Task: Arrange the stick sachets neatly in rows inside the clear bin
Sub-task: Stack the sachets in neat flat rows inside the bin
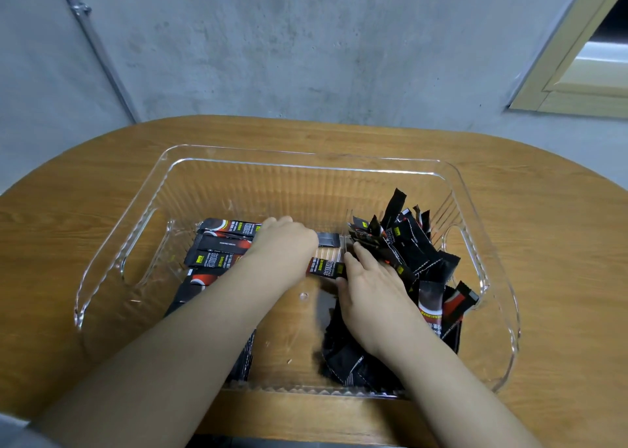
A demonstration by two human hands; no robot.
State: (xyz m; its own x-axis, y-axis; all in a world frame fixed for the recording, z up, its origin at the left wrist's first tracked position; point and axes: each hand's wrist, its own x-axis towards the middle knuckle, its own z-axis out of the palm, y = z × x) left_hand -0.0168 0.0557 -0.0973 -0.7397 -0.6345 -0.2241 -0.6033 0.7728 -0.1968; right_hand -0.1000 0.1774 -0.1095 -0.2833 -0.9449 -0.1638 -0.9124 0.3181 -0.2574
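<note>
A clear ribbed plastic bin (475, 209) stands on a wooden table. Along its left side, black and red stick sachets (217, 243) lie flat in a row, side by side. A loose jumbled heap of the same sachets (414, 254) fills the right side. My left hand (285, 243) rests palm down on the far end of the row, its fingers hidden. My right hand (370, 284) lies at the edge of the heap, thumb and fingers pinching the end of one sachet (324, 267) that lies across the middle of the bin.
The oval wooden table (85, 192) reaches beyond the bin on both sides. A grey concrete wall (306, 57) rises behind it, with a pale door frame (577, 74) at the upper right. The bin floor (289, 325) between row and heap is bare.
</note>
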